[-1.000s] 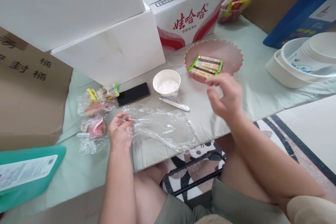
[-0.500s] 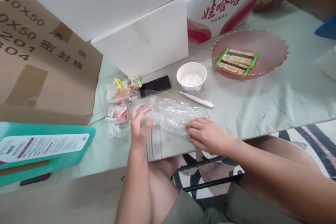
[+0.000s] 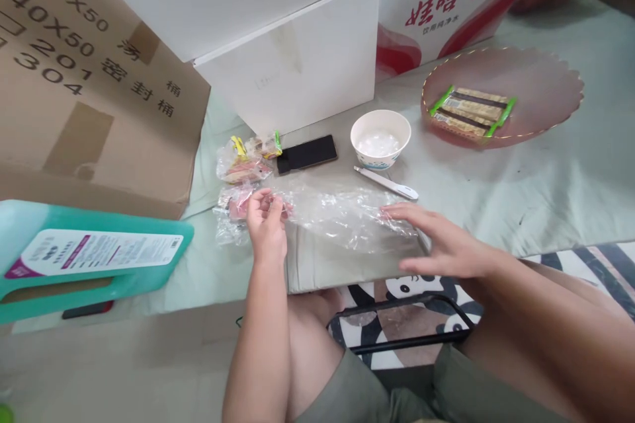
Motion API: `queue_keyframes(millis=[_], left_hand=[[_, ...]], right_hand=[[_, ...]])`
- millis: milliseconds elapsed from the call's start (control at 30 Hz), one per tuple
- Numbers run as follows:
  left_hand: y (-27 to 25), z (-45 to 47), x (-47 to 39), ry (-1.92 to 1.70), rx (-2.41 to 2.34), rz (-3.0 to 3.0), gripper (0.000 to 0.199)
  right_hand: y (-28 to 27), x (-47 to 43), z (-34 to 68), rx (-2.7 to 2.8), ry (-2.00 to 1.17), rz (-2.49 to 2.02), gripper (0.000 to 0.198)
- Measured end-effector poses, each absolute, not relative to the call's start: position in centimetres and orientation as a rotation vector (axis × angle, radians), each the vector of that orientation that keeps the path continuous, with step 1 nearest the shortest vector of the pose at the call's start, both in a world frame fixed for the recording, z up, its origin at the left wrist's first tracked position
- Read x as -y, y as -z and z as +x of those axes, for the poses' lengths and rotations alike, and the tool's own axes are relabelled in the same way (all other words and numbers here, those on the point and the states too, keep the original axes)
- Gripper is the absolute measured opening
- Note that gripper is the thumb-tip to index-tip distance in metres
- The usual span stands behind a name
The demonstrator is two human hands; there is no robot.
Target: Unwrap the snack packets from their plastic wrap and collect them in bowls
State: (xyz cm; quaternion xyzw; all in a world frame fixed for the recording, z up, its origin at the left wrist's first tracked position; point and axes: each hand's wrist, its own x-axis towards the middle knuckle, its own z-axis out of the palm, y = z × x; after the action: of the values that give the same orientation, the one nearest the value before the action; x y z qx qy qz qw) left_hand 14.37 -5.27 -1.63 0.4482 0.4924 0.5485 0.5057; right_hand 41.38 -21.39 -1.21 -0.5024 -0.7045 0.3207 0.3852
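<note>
Head view: one plastic sheet (image 3: 342,211); left hand (image 3: 266,225) pinches its edge, right hand (image 3: 444,244) spread flat; two snack bars (image 3: 471,112), one bowl (image 3: 380,139).

One head view, close above the bench (image 3: 520,185), looking forward and down, bowl (image 3: 380,139) near centre.

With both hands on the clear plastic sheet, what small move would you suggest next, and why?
Probably slide the right hand outward to flatten the clear plastic sheet. It lies wrinkled on the table, the left hand pinches its left edge, and the right palm rests flat on its right end, so a gentle pull apart should take out the creases.
</note>
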Motion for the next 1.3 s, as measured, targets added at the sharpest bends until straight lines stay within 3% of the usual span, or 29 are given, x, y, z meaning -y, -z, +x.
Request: queue_keyframes(millis=[67,100,267,367,533,700,833,933,1067,1300], left_hand=[[1.6,14.5,5.1,-1.32,-1.178,1.099,0.048],[1.7,14.6,5.1,-1.314,-1.176,1.122,0.047],[1.8,14.7,5.0,-1.294,-1.249,1.208,0.039],[1.8,14.5,4.9,-1.298,-1.295,1.214,0.036],[2.1,14.0,4.6,-1.294,-1.289,1.271,0.031],[2.3,14.3,4.9,-1.238,-1.22,1.452,0.026],[2.5,14.7,5.1,-1.207,-1.175,1.472,0.024],[2.6,14.8,4.9,-1.22,-1.193,1.428,0.025],[2.4,15.0,4.6,-1.247,-1.215,1.341,0.035],[1.8,15.8,4.4,-1.285,-1.195,1.148,0.047]], right_hand=[[1.4,21.0,40.4,1.597,-0.857,-1.388,0.028],[1.5,20.7,40.0,1.474,-0.889,-1.421,0.023],[2.1,19.3,39.4,0.827,-0.948,-1.432,0.023],[2.8,19.1,39.8,0.691,-1.005,-1.304,0.03],[2.7,19.3,39.4,0.968,-0.988,-1.207,0.056],[1.5,18.7,39.2,1.016,-0.846,-1.337,0.067],[0.8,18.7,39.3,0.9,-1.012,-1.464,0.079],[0.8,18.9,39.5,0.865,-1.073,-1.476,0.071],[1.4,19.0,39.9,0.811,-0.833,-1.6,0.054],[2.0,18.7,40.7,1.064,-0.517,-1.982,0.056]])
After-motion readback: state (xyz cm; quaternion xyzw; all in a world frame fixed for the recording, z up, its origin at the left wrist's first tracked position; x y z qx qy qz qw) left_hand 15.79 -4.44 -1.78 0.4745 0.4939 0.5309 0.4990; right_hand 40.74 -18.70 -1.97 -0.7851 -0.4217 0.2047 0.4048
